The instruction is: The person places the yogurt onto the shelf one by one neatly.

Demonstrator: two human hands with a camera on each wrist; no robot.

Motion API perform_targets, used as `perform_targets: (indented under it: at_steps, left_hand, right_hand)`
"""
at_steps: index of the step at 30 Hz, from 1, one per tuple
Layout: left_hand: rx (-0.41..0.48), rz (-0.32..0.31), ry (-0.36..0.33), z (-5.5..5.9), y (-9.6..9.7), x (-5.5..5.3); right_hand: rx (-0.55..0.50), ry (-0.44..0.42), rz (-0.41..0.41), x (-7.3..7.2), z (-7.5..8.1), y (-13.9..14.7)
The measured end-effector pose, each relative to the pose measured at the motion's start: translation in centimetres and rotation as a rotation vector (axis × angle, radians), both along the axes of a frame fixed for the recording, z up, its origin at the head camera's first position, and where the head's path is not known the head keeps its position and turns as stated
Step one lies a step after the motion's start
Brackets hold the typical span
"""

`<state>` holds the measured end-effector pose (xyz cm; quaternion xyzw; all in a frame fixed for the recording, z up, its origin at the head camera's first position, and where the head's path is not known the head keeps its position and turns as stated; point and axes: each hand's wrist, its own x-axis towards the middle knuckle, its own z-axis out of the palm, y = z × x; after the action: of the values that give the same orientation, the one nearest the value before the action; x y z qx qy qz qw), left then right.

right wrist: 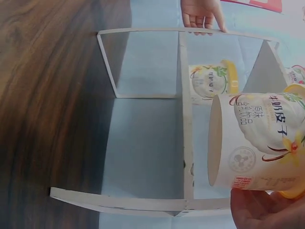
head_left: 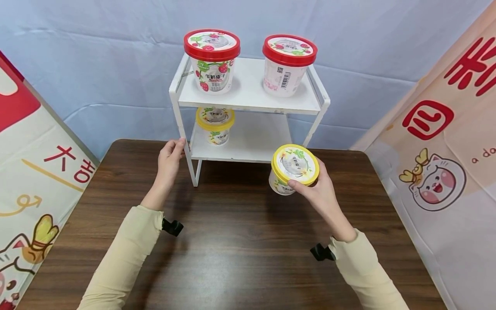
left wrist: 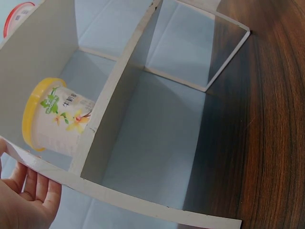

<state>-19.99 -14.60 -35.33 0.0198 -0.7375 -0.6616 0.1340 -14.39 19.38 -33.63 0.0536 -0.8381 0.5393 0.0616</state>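
My right hand grips a paper tub with a yellow lid, thumb at the lid's rim, in front of the right end of a white two-tier shelf. In the right wrist view, the tub is held off the shelf boards with its base toward the lower tier. My left hand holds the shelf's left front post; the left wrist view shows its fingers bent behind the frame. A second yellow-lidded tub stands on the lower tier at the left.
Two red-lidded strawberry tubs, one at left and one at right, stand on the top tier. The shelf is on a dark wooden table. Pale blue cloth hangs behind, and printed banners flank both sides.
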Motion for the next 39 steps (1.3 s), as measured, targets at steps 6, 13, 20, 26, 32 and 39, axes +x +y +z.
perform_targets:
  at_steps: [6,13,20,26,32,39]
  left_hand:
    - [0.000,0.002,0.009,0.2,0.1,0.2]
    - [-0.003,0.002,0.010,-0.3,-0.1,-0.1]
    - [0.029,0.000,0.023,-2.2,-0.9,-1.5]
    - [0.020,0.010,0.048,-2.4,-0.8,-1.6]
    - [0.033,0.010,0.052,-2.4,-0.8,-1.7]
    - [0.038,0.019,0.056,-2.5,-0.8,-1.8]
  right_hand:
    - [-0.022,0.009,0.006,-0.3,0.5,-0.2]
    - [-0.007,0.040,-0.003,-0.5,0.9,-0.5]
    - [0.013,0.049,-0.029,-1.2,1.3,-1.1]
    - [0.035,0.061,-0.039,-2.1,1.8,-1.7]
    - [0.045,0.070,-0.050,-2.9,2.2,-2.2]
    - [0.037,0.085,-0.051,-3.8,2.4,-2.6]
